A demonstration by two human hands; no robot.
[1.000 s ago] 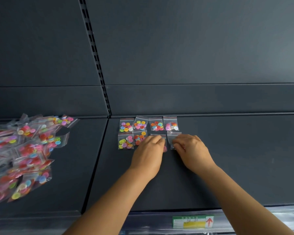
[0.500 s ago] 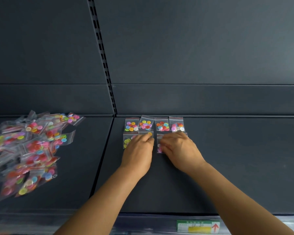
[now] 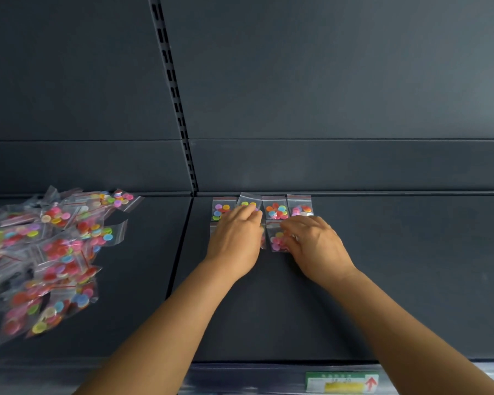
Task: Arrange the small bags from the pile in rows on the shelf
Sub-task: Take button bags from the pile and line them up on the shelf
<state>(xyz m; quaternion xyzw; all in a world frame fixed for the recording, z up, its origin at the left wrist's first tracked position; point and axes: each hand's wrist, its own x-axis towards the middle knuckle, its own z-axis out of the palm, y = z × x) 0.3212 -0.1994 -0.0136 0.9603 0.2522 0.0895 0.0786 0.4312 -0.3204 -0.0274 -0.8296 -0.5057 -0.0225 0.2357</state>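
Note:
Four small clear bags of coloured buttons form a back row (image 3: 275,209) against the rear wall of the dark shelf (image 3: 382,266). In front of it lies a second row, mostly hidden under my hands. My left hand (image 3: 237,238) lies flat on the left bags, its fingertips reaching onto the back row. My right hand (image 3: 315,243) has thumb and curled fingers at the right edge of a second-row bag (image 3: 277,240) with pink and yellow buttons. The pile of loose bags (image 3: 49,252) lies on the left shelf panel.
A slotted upright strip (image 3: 177,109) divides the back wall above the seam between the two shelf panels. A green and white price label (image 3: 342,382) sits on the front rail. Bare dark shelf stretches right of the rows.
Both hands have shifted left along the second row and slightly back. The left hand now covers the left bags that showed before; the right hand has moved from the rightmost bag onto the third.

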